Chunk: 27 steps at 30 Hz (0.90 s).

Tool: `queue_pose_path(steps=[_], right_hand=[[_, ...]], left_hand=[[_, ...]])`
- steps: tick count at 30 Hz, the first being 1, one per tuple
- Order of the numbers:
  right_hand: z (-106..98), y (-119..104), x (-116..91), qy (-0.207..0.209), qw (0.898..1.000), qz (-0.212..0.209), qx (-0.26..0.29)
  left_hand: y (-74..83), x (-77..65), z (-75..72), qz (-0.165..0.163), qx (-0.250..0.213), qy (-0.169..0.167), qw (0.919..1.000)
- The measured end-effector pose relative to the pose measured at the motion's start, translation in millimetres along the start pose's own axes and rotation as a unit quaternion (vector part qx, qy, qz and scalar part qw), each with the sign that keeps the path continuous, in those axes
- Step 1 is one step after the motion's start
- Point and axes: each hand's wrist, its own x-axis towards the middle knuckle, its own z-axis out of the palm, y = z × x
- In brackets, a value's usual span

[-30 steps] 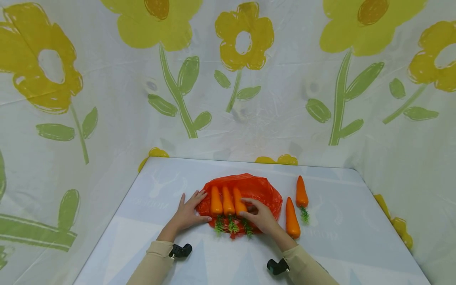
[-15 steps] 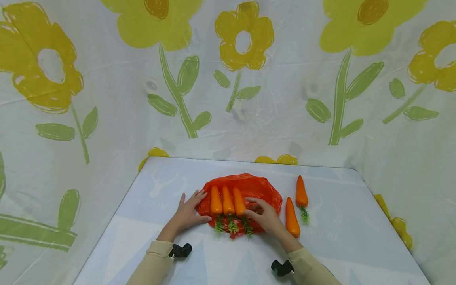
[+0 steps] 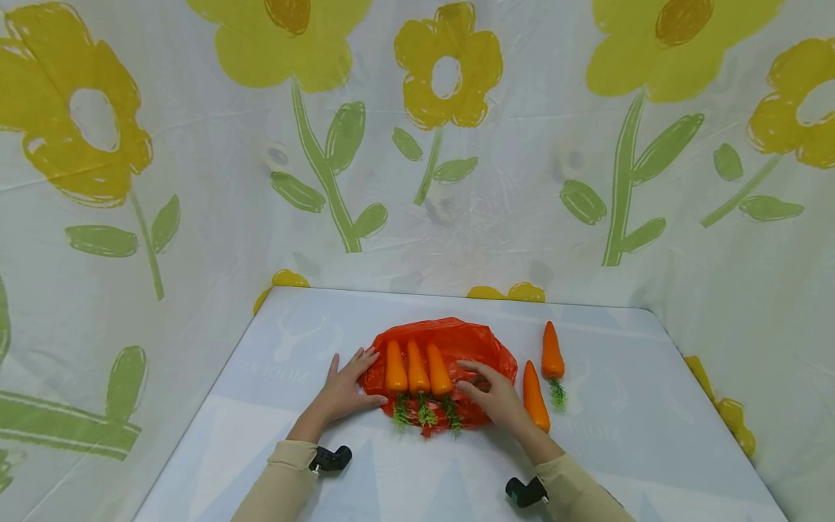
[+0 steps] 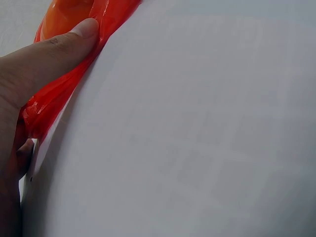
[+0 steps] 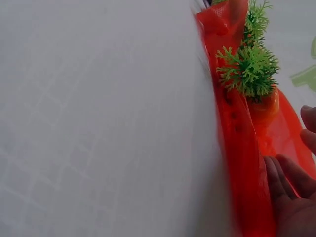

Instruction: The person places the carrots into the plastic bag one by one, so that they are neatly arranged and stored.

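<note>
Three orange carrots with green tops, the left one point(image 3: 396, 368), the middle one point(image 3: 417, 368) and the right one point(image 3: 439, 370), lie side by side on a red plastic bag point(image 3: 479, 346). My left hand point(image 3: 342, 391) rests on the bag's left edge with fingers spread. Its thumb point(image 4: 74, 44) presses the red plastic beside a carrot point(image 4: 61, 17) in the left wrist view. Over the bag's right part, my right hand point(image 3: 492, 395) holds nothing, fingers loosely bent and apart from the right carrot. A leafy top point(image 5: 252, 71) shows in the right wrist view.
Two more carrots lie on the table right of the bag: a near one point(image 3: 535, 399), whose leafy end is hidden by my right arm, and a farther one point(image 3: 551, 351). The pale table point(image 3: 626, 406) meets a flower-printed curtain point(image 3: 509, 217) at the back and sides.
My right hand has let go of the right carrot and drawn away to the right. The carrots and my left hand stay where they were.
</note>
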Motion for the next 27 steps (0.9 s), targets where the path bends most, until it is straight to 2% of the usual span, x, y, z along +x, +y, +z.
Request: queue_pose_path(steps=[21,27], right_hand=[[-21,6,-4,0.011,1.000,0.011,-0.007],[-27,8,-6,0.010,1.000,0.001,0.002]], left_hand=[[1.2,0.4,-0.5,0.000,-0.004,-0.002,1.0000],[-0.4,0.4,0.9,-0.003,0.002,-0.001,1.0000]])
